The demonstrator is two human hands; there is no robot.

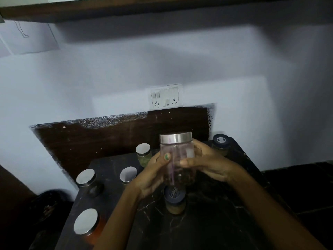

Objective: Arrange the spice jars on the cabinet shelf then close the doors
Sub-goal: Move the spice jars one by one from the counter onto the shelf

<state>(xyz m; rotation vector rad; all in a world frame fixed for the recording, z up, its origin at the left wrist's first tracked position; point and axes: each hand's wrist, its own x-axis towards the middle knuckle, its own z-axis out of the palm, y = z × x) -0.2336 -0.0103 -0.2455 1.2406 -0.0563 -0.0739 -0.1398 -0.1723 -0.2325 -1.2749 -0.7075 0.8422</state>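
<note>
A tall clear glass jar (177, 156) with a silver lid and dark spice at its bottom is held upright above the dark marble counter (207, 222). My left hand (153, 175) grips its left side and my right hand (207, 165) wraps its right side. Several other jars stand on the counter: a green-filled silver-lidded jar (143, 154), a silver-lidded jar (128, 175), another (86, 178) at the left, a large orange-filled one (86, 221) at the front left, a dark-lidded jar (174, 201) under my hands and a dark-lidded jar (220, 143) at the back right.
A dark wooden board (108, 139) leans against the white wall behind the counter. A switch and socket plate (166, 97) is on the wall above it. The dark underside of a cabinet (162, 8) runs along the top. The scene is dim.
</note>
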